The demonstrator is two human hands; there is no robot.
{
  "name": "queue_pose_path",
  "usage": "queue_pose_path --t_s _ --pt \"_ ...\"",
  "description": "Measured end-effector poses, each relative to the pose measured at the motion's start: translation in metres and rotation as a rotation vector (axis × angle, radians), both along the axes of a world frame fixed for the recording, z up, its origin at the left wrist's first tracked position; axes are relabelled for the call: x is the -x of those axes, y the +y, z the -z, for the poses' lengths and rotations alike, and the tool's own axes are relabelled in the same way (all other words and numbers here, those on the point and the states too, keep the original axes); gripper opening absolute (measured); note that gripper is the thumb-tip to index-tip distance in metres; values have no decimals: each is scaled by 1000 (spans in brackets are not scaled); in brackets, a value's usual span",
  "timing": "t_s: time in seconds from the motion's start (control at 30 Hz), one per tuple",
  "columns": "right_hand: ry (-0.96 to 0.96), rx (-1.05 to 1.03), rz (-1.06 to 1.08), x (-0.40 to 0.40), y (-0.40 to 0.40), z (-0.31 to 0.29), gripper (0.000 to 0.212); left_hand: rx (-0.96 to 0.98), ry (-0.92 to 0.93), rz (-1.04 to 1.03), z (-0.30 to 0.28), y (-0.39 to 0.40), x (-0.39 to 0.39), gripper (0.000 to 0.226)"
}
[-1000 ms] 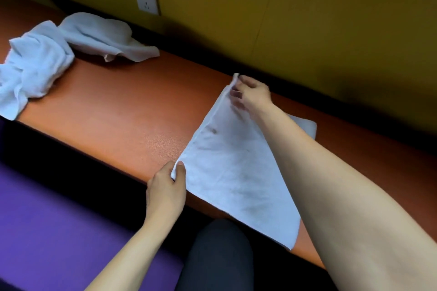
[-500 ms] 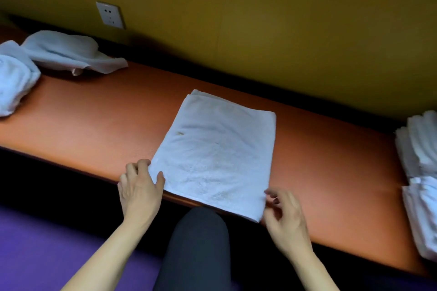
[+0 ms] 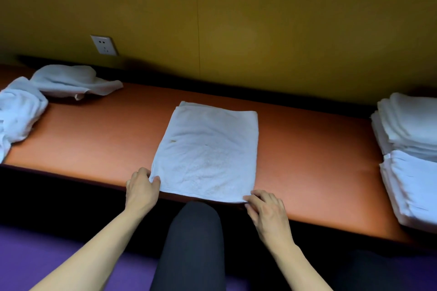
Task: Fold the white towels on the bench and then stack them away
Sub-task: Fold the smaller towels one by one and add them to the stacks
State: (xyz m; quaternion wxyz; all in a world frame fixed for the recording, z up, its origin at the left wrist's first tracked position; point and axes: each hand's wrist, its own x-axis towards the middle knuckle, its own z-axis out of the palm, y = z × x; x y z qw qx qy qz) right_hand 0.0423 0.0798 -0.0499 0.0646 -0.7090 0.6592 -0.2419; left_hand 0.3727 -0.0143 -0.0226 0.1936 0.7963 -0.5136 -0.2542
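A white rectangular terry towel (image 3: 208, 151), folded flat, lies in the middle of the orange padded tabletop (image 3: 113, 134), with its near edge along the front edge of the tabletop. The left hand (image 3: 142, 188) is at the near left corner of this towel; its thumb and fingers pinch that corner, so this grip has hold of the cloth. The right hand (image 3: 267, 210) is at the near right corner, with fingers bent and the fingertips on the towel's edge; this grip seems to pinch the corner too, but the contact is partly hidden.

On the far left of the tabletop lie two crumpled white towels (image 3: 47, 87), not folded, touching each other. On the far right stand two stacks of folded white towels (image 3: 411, 149), one behind the other.

A white wall socket (image 3: 104, 45) sits on the yellow-olive wall (image 3: 260, 19) above the left part. No writing or brand can be read on any thing. A dark-clothed knee (image 3: 194, 238) shows between the arms, above a purple floor (image 3: 35, 248).
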Motion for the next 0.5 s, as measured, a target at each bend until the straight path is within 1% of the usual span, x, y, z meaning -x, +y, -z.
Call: queue_pose_path --t_s 0.07,0.1,0.17,0.2,0.23,0.27,0.3,0.33,0.43,0.47,0.5 --pt "-104 -9 28 1 -3 -5 19 29 98 -55 -6 8 2 19" --pt "-175 -15 42 2 -2 -10 15 41 205 -126 -9 10 1 19" --pt "-320 -30 69 5 4 -22 13 63 551 -292 -21 18 6 25" --pt "-392 -44 84 7 9 -30 14 83 693 -323 -27 24 7 33" --pt "-453 -61 105 9 15 -39 15 99 775 -309 -34 31 9 42" --pt "-502 -81 128 11 22 -46 17 98 811 -255 -41 39 12 51" --pt "-545 -104 154 13 29 -52 18 93 833 -205 -47 48 14 54" --pt "-594 -116 176 15 36 -57 19 93 849 -171 -51 56 15 51" --pt "-804 -108 247 18 54 -64 14 65 908 -149 -63 82 18 20" --pt "-882 -108 273 18 58 -66 12 49 947 -118 -66 91 17 17" --pt "-953 -108 301 19 61 -68 11 38 980 -69 -69 99 16 28"
